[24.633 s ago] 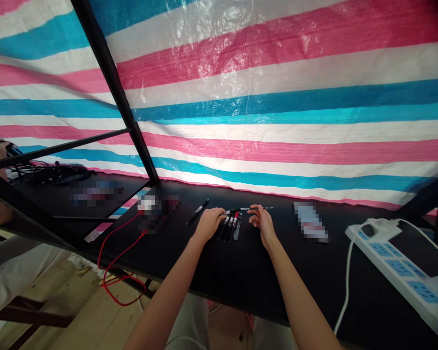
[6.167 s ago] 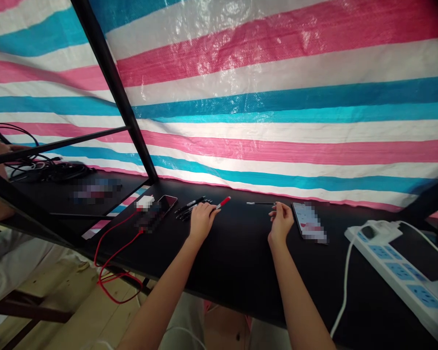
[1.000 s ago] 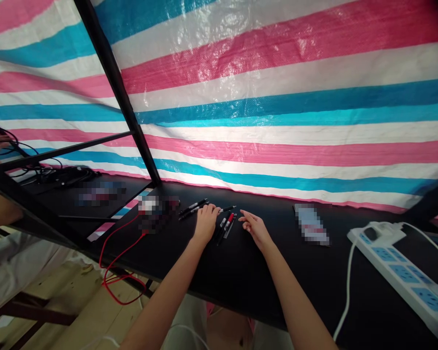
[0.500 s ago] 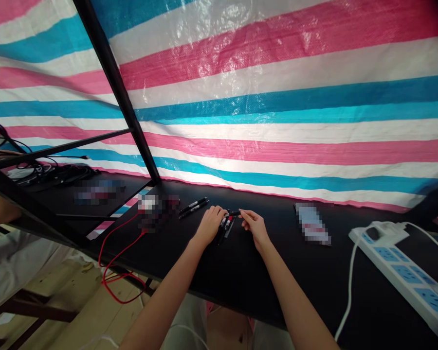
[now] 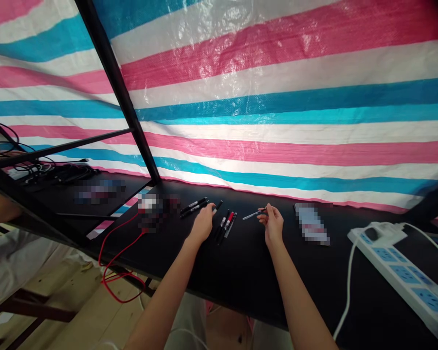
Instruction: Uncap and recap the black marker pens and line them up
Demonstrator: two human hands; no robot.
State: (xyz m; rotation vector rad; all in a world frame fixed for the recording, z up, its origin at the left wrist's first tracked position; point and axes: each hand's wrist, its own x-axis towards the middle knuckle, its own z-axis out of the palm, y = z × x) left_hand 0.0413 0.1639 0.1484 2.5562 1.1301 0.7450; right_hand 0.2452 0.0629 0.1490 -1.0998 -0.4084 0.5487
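Observation:
My left hand (image 5: 203,222) is closed on a dark pen piece (image 5: 218,207) with a pale band, which sticks up to the right from its fingertips. In a pinch, my right hand (image 5: 273,224) holds a slim translucent pen part (image 5: 251,215) that points left, clear of the left hand. Between the hands several pens lie side by side on the black tabletop (image 5: 237,262), among them a red-topped pen (image 5: 229,218) and a slim greyish one (image 5: 230,227). Beyond my left hand lie more black pens (image 5: 193,206), partly overlapped by the fingers.
A blurred-out flat item (image 5: 312,223) lies right of my right hand. A white power strip (image 5: 405,272) with a white cord occupies the right side. At left are blurred items (image 5: 149,209), a red cable (image 5: 105,279) and a black metal frame (image 5: 122,92). Another person sits at far left.
My hands were together on one black pen over the pens. They have moved apart, left hand leftward, right hand rightward, each with a piece, uncovering the pens between them.

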